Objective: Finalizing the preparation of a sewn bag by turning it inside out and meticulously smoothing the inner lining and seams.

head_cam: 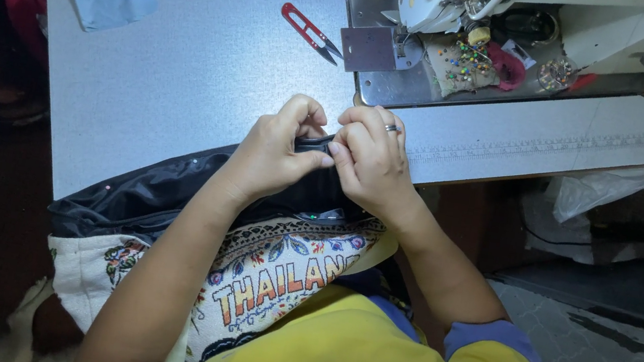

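Pinching a fold of black fabric [167,192] at the desk [185,75] edge, the left hand [276,149] and right hand [372,159] both gripped it between fingertips. This looked like aligning an edge; next called for steady hold toward the sewing machine [484,9].

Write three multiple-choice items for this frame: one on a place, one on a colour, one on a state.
1. Where do the thread snips lie?
A. On the table left of the sewing machine
B. In the person's lap
C. On the floor

2. What colour are the snips' handles?
A. Blue
B. Red
C. Yellow

3. What are the two hands doing?
A. Resting flat on the table
B. Pinching black fabric together
C. Holding the snips

Key: 1 A, the thread snips lie on the table beside the sewing machine. 2 B, red handles. 3 B, the left hand and right hand grip the black fabric.
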